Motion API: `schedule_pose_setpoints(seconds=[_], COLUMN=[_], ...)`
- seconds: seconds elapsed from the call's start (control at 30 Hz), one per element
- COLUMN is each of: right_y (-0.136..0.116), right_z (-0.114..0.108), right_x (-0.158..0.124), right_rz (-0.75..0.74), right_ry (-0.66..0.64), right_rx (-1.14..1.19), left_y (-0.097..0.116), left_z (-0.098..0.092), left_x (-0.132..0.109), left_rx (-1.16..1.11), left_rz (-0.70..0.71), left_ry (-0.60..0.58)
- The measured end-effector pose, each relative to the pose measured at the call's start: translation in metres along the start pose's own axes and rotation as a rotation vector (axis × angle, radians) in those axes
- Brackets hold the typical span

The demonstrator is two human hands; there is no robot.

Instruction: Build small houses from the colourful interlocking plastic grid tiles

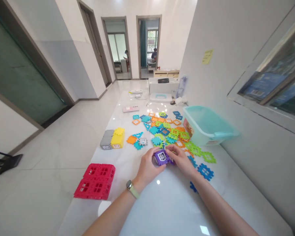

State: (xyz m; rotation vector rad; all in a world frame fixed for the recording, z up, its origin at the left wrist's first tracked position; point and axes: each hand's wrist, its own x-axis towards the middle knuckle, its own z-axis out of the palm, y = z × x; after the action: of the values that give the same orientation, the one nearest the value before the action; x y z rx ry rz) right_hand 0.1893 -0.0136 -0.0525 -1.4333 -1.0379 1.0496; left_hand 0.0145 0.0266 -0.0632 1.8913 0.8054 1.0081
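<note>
Between my two hands is a cluster of joined purple building panels (162,157), the front one bearing a white window print. My left hand (148,165) grips it from the left, thumb along the lower edge. From the right, my right hand (180,159) has its fingers closed at the top and right side of the purple panels. A watch with a pale green strap (132,189) is on my left wrist. Just beyond my hands lies a pile of loose toothed panels (159,127) in orange, lime, teal and blue. A dark blue panel (206,171) lies beside my right forearm.
At left, a red panel block (95,182) sits near the table edge, with grey (107,140) and yellow (118,139) cubes beyond it. A mint tub (208,126) stands by the right wall. Further back are a pink case (131,108) and a white box (162,86).
</note>
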Motion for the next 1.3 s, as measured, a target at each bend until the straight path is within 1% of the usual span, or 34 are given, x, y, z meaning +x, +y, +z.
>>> schedule_pose_setpoints(seconds=[0.1, 0.23, 0.37, 0.43, 0.53, 0.63, 0.77, 0.9, 1.03, 1.2, 1.3], right_y=[-0.006, -0.008, -0.007, -0.007, -0.007, -0.006, -0.005, -0.005, -0.007, -0.011, -0.012], right_z=[0.003, -0.003, -0.006, -0.006, -0.006, -0.007, -0.006, -0.005, -0.005, -0.004, -0.003], right_x=[-0.004, -0.005, -0.004, -0.004, -0.005, -0.007, -0.009, -0.011, -0.011, -0.012, -0.013], right_rz=[-0.031, -0.043, -0.034, -0.078, -0.198, -0.262, -0.271, -0.274, -0.276, -0.304, -0.279], right_ry=[-0.03, 0.012, 0.044, 0.095, 0.193, 0.24, 0.25, 0.258, 0.256, 0.255, 0.228], right_rx=[-0.027, -0.052, -0.076, -0.125, -0.238, -0.314, -0.331, -0.347, -0.36, -0.351, -0.323], left_y=[0.0, -0.003, -0.002, 0.001, 0.005, 0.007, 0.001, -0.004, -0.007, -0.007, -0.005], left_z=[-0.001, 0.0, 0.0, -0.001, -0.002, -0.003, -0.001, 0.0, 0.0, -0.002, -0.004], left_x=[0.002, 0.001, 0.0, 0.0, 0.0, 0.001, 0.001, 0.0, -0.001, 0.0, 0.0], left_rx=[-0.004, -0.018, -0.026, -0.022, -0.019, -0.026, -0.06, -0.098, -0.104, -0.07, -0.055], left_rz=[-0.007, -0.035, -0.045, -0.035, 0.004, 0.064, 0.103, 0.083, 0.069, 0.144, 0.164], left_ry=[0.011, 0.013, -0.01, -0.025, -0.047, -0.068, -0.087, -0.123, -0.133, -0.156, -0.175])
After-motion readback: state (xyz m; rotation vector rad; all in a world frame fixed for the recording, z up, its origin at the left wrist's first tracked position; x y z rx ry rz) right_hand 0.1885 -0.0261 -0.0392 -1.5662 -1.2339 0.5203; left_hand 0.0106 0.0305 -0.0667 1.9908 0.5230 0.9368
